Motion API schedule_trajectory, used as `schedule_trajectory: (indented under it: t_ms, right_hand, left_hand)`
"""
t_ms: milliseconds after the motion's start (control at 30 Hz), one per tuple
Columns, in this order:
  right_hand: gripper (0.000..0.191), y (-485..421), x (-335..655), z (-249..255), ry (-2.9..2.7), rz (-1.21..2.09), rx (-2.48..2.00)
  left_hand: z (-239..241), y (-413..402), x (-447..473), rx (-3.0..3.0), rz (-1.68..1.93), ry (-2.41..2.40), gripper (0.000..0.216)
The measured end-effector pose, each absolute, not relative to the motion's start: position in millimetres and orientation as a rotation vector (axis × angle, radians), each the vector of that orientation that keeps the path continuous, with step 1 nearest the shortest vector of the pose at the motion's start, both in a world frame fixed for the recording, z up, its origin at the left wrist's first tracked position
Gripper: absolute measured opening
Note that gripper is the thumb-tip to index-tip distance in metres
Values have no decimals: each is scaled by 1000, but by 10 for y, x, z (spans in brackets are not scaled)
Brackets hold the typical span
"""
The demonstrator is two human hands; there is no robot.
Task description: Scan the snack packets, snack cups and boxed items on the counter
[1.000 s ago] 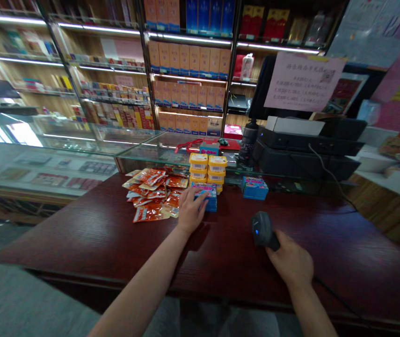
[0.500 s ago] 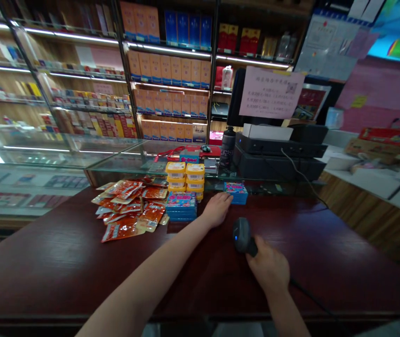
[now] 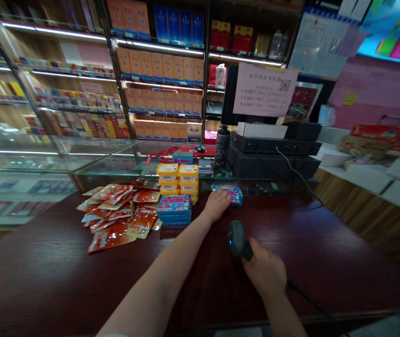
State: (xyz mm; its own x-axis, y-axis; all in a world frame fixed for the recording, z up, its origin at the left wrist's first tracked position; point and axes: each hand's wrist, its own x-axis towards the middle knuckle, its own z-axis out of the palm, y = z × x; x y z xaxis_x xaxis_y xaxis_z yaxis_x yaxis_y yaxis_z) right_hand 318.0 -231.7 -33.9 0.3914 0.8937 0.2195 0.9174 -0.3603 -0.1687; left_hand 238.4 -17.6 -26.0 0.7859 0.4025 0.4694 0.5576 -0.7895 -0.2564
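My right hand [image 3: 265, 269] is wrapped round the handle of a black barcode scanner [image 3: 236, 239], whose head with a small blue light is raised toward the left. My left hand [image 3: 218, 205] reaches forward to a small stack of blue printed packets [image 3: 235, 194], its fingers lying over their near left part; the fingertips are partly hidden. Left of that hand stands another stack of blue packets [image 3: 174, 210]. Behind it are yellow-lidded tubs [image 3: 188, 174] piled in two columns. Farther left lies a loose heap of orange snack pouches [image 3: 115, 213].
All this lies on a dark wooden counter [image 3: 301, 252]. A glass display case [image 3: 115, 159] borders its far side. A black bottle [image 3: 222, 146], a monitor with a paper notice [image 3: 265, 89] and black machines [image 3: 273, 161] stand at the back right. The scanner's cable [image 3: 312, 299] trails right.
My left hand has moved right and forward over the right-hand blue packets. The view has turned slightly, shifting the scene left. My right hand still holds the scanner.
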Motion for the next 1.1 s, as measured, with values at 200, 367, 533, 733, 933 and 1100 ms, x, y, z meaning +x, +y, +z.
schedule_trajectory:
  t_ms: [200, 367, 533, 733, 933, 1100]
  right_hand:
    - [21, -2317, 3188, -368, -1601, -139, -2366]
    - [21, -2330, 3195, -407, -1613, -154, -2374]
    - [21, -2366, 3177, -368, -1607, -121, -2364]
    - [24, -2408, 3121, -255, -1657, -62, -2361]
    - [28, -2382, 3195, -224, -1600, 281, -2070]
    - [38, -2452, 3163, -170, -1378, 754, -1564]
  left_hand:
    - [-68, -291, 2131, -2515, -567, -531, 22]
    - [132, -546, 1740, -2510, -846, -590, 17]
    - [72, -822, 1292, -2456, -1948, -1118, 11]
    - [-213, -996, 934, -1977, -3348, -1592, 44]
    - [-402, -1106, 859, -1567, -3779, -1633, 45]
    - [-434, -1154, 882, -1610, -3823, -1600, 44]
